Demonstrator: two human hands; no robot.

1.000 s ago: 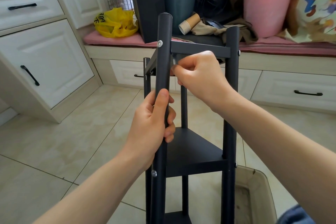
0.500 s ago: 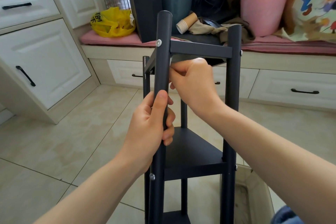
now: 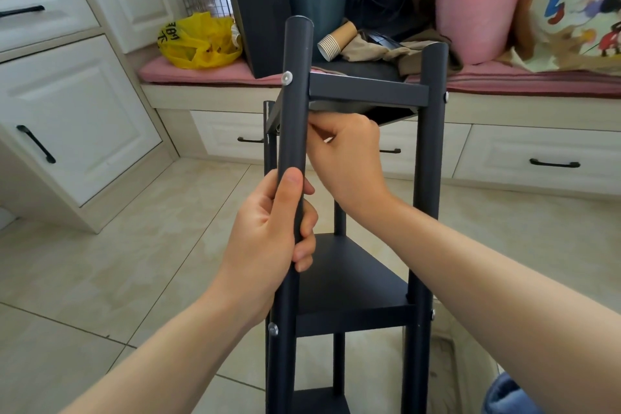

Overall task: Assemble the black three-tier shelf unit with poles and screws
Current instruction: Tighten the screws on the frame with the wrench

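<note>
Bracing is given the black tubular metal pole (image 3: 295,111) by the gripping left hand (image 3: 265,232); whatever the right hand (image 3: 349,158), curled under the flat black top shelf (image 3: 366,91), holds is hidden.

floor (image 3: 100,262): beige tiles, black shelf unit (image 3: 349,282) standing on it
bench (image 3: 208,96): pink cushion (image 3: 218,70) on top
cushion: yellow bag (image 3: 198,44), black panel (image 3: 258,10), pink bucket (image 3: 477,3)

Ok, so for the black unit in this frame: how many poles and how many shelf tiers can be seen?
Poles: 4
Shelf tiers: 3
Total: 7
</note>
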